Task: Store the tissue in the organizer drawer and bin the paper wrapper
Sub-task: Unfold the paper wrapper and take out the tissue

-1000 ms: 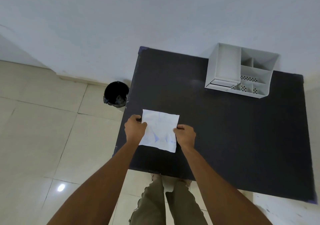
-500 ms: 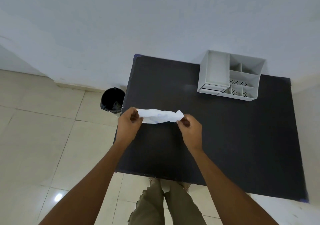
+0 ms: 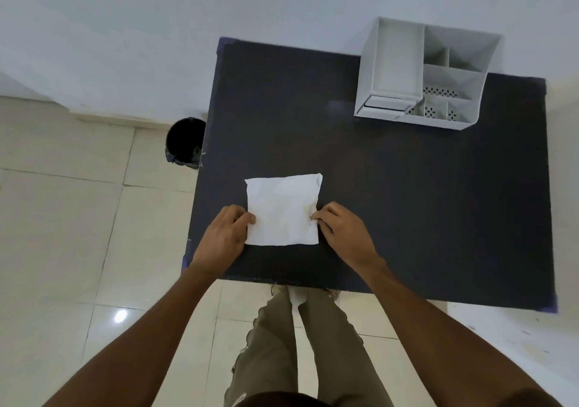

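A white square tissue (image 3: 283,209) lies flat on the dark table (image 3: 407,193) near its front left part. My left hand (image 3: 226,234) pinches the tissue's left edge and my right hand (image 3: 340,229) pinches its right edge, both close to the near corners. A light grey desk organizer (image 3: 426,72) stands at the table's far right, with a small drawer (image 3: 387,104) at its lower front left that looks closed. A black bin (image 3: 185,142) stands on the floor beside the table's left edge. No separate paper wrapper is visible.
A white wall runs behind the table. Cream floor tiles lie to the left and below. My legs in olive trousers (image 3: 300,344) stand at the table's near edge.
Half a second ago both hands held the tissue lifted and bunched into a strip above the table; now it lies spread flat on the table, still pinched at both sides.
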